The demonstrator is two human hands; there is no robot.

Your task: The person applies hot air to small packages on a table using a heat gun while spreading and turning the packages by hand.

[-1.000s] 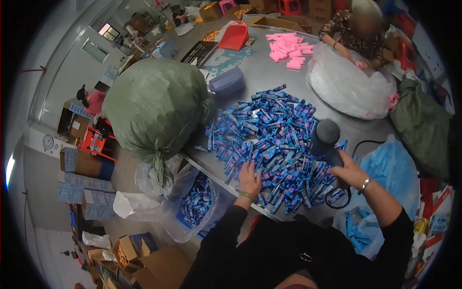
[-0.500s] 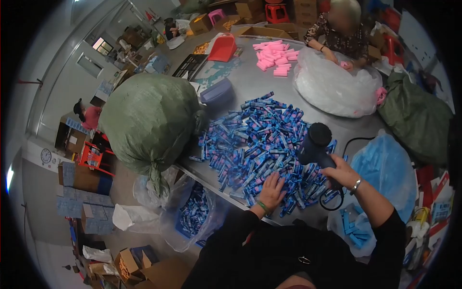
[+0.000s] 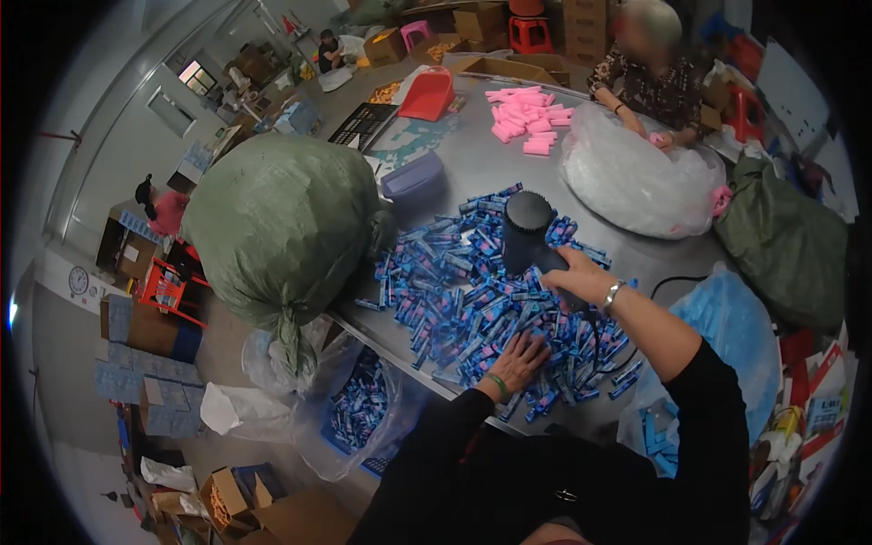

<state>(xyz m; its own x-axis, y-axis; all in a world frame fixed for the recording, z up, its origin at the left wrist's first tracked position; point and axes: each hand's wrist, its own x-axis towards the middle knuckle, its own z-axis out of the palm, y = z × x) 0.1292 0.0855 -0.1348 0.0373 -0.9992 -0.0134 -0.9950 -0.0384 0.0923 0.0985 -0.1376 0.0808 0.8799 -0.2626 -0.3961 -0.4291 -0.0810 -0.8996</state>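
A wide heap of small blue wrapped packets point(image 3: 445, 304) covers the near part of the metal table point(image 3: 495, 177). My right hand point(image 3: 577, 277) is wrapped round the handle of a dark hair dryer point(image 3: 529, 227), which is over the heap's upper right part. Its black cord trails to the right. My left hand point(image 3: 520, 361) lies on the packets at the heap's near side, fingers spread. Left of the table edge, a blue basket lined with clear plastic point(image 3: 318, 436) contains more of these packets.
A big green sack point(image 3: 282, 227) rises at the left, beside a blue-grey bin point(image 3: 413, 182). Pink pieces point(image 3: 527, 118) and a red dustpan point(image 3: 427, 94) are farther back. Across the table a co-worker point(image 3: 649, 77) handles a clear bag point(image 3: 636, 173). A blue bag point(image 3: 727, 336) sits at right.
My right hand and the dryer have swung left and away from me over the heap. My left hand has shifted right across the near packets since the earliest frame.
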